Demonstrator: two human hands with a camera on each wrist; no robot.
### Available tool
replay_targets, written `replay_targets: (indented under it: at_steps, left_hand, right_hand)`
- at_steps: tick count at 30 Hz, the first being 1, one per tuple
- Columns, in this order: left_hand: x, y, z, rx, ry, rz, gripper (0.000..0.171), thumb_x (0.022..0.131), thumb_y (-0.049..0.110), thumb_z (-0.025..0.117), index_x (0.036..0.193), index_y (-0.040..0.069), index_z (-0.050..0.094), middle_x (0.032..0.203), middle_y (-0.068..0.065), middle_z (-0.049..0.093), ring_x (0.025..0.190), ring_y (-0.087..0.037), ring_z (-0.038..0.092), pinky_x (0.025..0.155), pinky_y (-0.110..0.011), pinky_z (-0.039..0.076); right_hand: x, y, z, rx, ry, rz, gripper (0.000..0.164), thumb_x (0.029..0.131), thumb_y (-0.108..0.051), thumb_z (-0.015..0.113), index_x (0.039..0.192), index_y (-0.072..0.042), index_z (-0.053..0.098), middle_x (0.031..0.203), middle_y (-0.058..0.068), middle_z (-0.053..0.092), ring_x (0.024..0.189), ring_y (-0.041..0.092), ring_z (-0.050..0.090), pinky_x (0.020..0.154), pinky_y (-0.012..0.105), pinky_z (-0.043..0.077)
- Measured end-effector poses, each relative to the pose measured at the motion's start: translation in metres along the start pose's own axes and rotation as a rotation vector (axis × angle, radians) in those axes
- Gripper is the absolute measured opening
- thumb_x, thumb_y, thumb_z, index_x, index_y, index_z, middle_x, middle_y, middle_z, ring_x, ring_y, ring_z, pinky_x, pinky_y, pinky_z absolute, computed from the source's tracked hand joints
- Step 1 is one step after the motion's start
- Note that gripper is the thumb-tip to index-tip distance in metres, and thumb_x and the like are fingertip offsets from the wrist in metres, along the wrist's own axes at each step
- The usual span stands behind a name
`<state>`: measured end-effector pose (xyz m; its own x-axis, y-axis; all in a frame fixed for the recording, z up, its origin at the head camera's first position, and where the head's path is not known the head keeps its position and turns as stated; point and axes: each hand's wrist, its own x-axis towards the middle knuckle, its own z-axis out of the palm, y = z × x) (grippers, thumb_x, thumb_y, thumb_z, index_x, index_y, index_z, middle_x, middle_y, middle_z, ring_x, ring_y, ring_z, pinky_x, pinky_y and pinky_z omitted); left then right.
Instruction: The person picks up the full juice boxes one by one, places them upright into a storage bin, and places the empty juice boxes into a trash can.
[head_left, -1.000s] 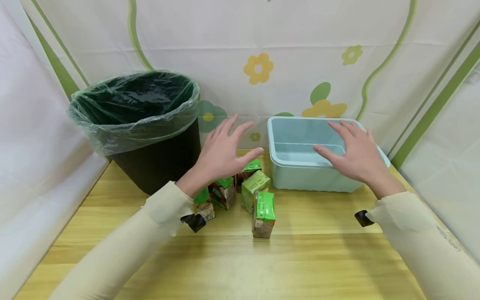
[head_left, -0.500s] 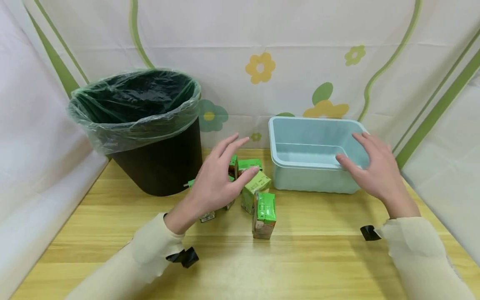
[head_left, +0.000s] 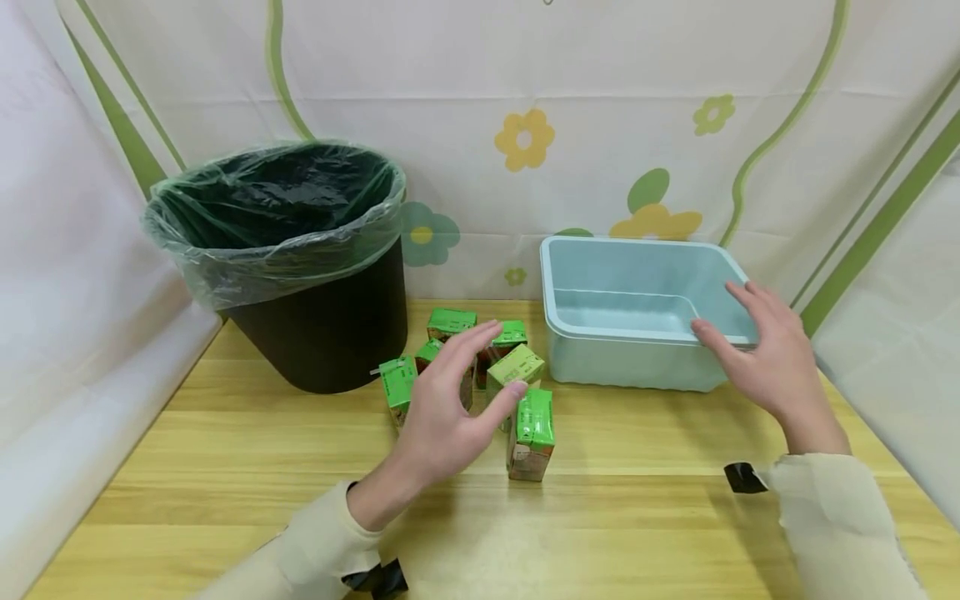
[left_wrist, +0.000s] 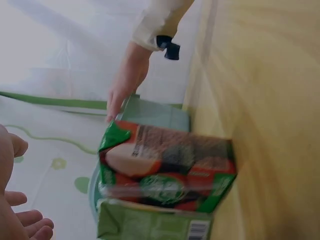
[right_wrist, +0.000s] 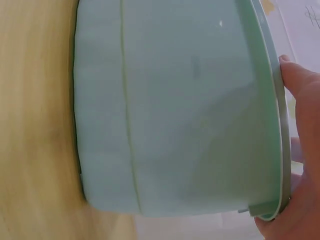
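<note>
Several small drink cartons with green tops stand in a group on the table. In the head view my left hand (head_left: 450,417) hovers over them, its fingers loosely bent and holding nothing. The front carton (head_left: 531,442) has brown and red sides, and behind it stands a light green carton (head_left: 516,364). A carton (head_left: 399,379) with a straw sticking out sits left of that hand. My right hand (head_left: 776,358) is over the right front corner of a light blue tub (head_left: 622,362), thumb and fingers spread. Whether it touches the rim is unclear.
A black bin (head_left: 322,325) lined with a green plastic bag (head_left: 285,267) stands at the back left, left of the cartons. White cloth with printed flowers (head_left: 524,140) hangs behind and at both sides of the wooden table (head_left: 600,533).
My left hand has come back toward me and down, uncovering more of the cartons. My right hand has shifted right and toward me along the tub. The cartons have stayed in place.
</note>
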<state>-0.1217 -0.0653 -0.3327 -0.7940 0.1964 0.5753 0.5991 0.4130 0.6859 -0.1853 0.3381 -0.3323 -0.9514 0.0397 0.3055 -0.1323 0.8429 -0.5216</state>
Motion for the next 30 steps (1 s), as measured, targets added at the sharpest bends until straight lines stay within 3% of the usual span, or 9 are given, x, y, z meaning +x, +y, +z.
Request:
replay_targets:
  at_steps: [6,12,15,21,27,30]
  left_hand:
    - [-0.016,0.001,0.015,-0.069,0.001,-0.052,0.058,0.094,0.023,0.081,0.147,0.013,0.062,0.151,-0.002,0.062,0.142,-0.017,0.057,0.108,-0.050,0.055]
    - [-0.029,-0.001,0.029,-0.098,-0.023,-0.116,0.058,0.090,0.023,0.085,0.143,0.008,0.065,0.147,-0.005,0.064,0.137,-0.017,0.060,0.106,-0.048,0.055]
    - [-0.034,-0.002,0.035,-0.086,-0.018,-0.109,0.059,0.088,0.023,0.087,0.141,0.009,0.067,0.145,-0.004,0.065,0.135,-0.018,0.060,0.100,-0.043,0.057]
    - [-0.039,-0.003,0.041,-0.046,-0.003,-0.073,0.058,0.082,0.023,0.092,0.135,0.012,0.071,0.136,-0.001,0.067,0.116,-0.016,0.065,0.083,-0.028,0.058]
    - [-0.040,-0.003,0.046,0.013,0.013,-0.058,0.060,0.076,0.025,0.097,0.129,0.008,0.074,0.132,-0.004,0.065,0.113,-0.016,0.066,0.079,-0.026,0.059]
    - [-0.040,-0.004,0.049,0.055,0.028,-0.055,0.061,0.074,0.028,0.099,0.126,0.008,0.074,0.130,-0.003,0.064,0.115,-0.016,0.067,0.085,-0.029,0.060]
  right_hand:
    - [-0.004,0.006,0.002,0.029,0.008,0.029,0.079,0.105,-0.051,0.058,0.169,-0.016,0.029,0.178,0.021,0.014,0.160,0.061,0.006,0.119,0.085,0.008]
    - [-0.007,0.010,0.002,0.050,0.016,0.064,0.083,0.104,-0.052,0.059,0.170,-0.015,0.026,0.179,0.020,0.005,0.161,0.059,0.006,0.118,0.086,0.008]
    - [-0.007,0.012,0.002,0.057,0.013,0.071,0.084,0.104,-0.053,0.059,0.171,-0.016,0.024,0.180,0.019,0.004,0.162,0.057,0.006,0.117,0.086,0.008]
    - [-0.009,0.012,0.002,0.063,0.008,0.080,0.085,0.104,-0.053,0.059,0.171,-0.015,0.023,0.180,0.016,0.002,0.162,0.057,0.005,0.118,0.086,0.008]
    - [-0.009,0.014,0.003,0.071,0.012,0.092,0.088,0.104,-0.054,0.060,0.171,-0.012,0.021,0.180,0.014,0.003,0.163,0.055,0.005,0.119,0.085,0.009]
    - [-0.009,0.015,0.003,0.074,0.018,0.095,0.090,0.103,-0.054,0.060,0.171,-0.011,0.019,0.181,0.014,0.003,0.163,0.054,0.005,0.120,0.083,0.009]
